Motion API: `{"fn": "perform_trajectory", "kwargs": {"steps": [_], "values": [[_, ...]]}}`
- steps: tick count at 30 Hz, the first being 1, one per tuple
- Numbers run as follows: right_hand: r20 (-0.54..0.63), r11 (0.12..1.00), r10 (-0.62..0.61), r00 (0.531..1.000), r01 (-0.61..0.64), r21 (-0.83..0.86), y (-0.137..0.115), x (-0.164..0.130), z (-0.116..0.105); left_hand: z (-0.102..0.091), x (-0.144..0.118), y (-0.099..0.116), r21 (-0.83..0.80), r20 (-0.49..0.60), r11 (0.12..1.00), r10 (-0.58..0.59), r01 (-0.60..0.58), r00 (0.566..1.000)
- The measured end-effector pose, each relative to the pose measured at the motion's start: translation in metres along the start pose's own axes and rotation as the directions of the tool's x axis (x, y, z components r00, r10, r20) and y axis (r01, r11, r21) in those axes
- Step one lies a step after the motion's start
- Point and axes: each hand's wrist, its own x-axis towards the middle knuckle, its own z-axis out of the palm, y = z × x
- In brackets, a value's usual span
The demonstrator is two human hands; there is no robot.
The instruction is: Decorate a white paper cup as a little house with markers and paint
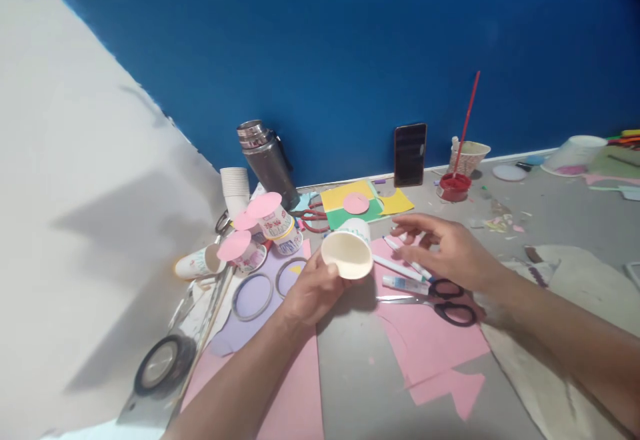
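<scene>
Paper cup (349, 251) held at centre frame, tipped on its side with the open mouth turned toward the camera, above grey tabletop and pink paper. Left hand (314, 288) curled round the lower wall of the cup, fingers pressed against its side, thumb near the rim. Right hand (450, 248) just right of the cup, fingers loosely spread over white markers (405, 265), gripping nothing visible; fingertips close to the pens, contact unclear.

Likely very light and thin-walled: easily crushed by a hard squeeze, stiffest at the rolled rim and the base. Best taken by the wall with a gentle wrap, or pinched at the rim; surface probably dry and not slippery.

Below the right hand: black-handled scissors (445, 303) and a glue tube (406, 285) lying on pink paper sheet (430, 340). Left of centre: a lilac sheet (250, 313) with two drawn circles, decorated cups topped with pink discs (265, 223), a stack of white cups (235, 190), a steel flask (267, 163). Lower left: a roll of tape (163, 363).

Toward the back: yellow and green paper (370, 203) with a pink disc, red-handled scissors (313, 215), a phone (410, 155) leaning upright on the blue wall (350, 40), a red paint pot (454, 187) beside a cup holding a red brush (469, 117). Upper right: an overturned bowl (575, 155) and scattered scraps. Grey table (350, 387) crowded and littered; large white board (75, 193) across the left of the frame.
</scene>
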Motion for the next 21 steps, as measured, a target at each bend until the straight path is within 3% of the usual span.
{"fn": "perform_trajectory", "kwargs": {"steps": [5,12,16,21], "values": [[0.238,0.978,-0.189,0.953,0.161,0.133,-0.007,-0.013,0.007,0.007,-0.003,-0.001,0.210,0.121,0.963,0.145,-0.168,0.982],[0.247,0.962,-0.273,0.930,0.271,0.043,-0.012,-0.010,0.003,0.005,-0.006,-0.003,0.428,0.226,0.859,0.200,-0.281,0.953],[0.192,0.923,-0.368,0.910,0.382,-0.039,-0.009,-0.009,0.007,0.002,-0.010,-0.002,0.667,0.253,0.655,0.248,-0.354,0.935],[0.180,0.851,-0.474,0.862,0.501,-0.158,-0.002,-0.010,0.015,-0.001,-0.012,-0.001,0.824,0.354,0.303,0.385,-0.479,0.852]]}}
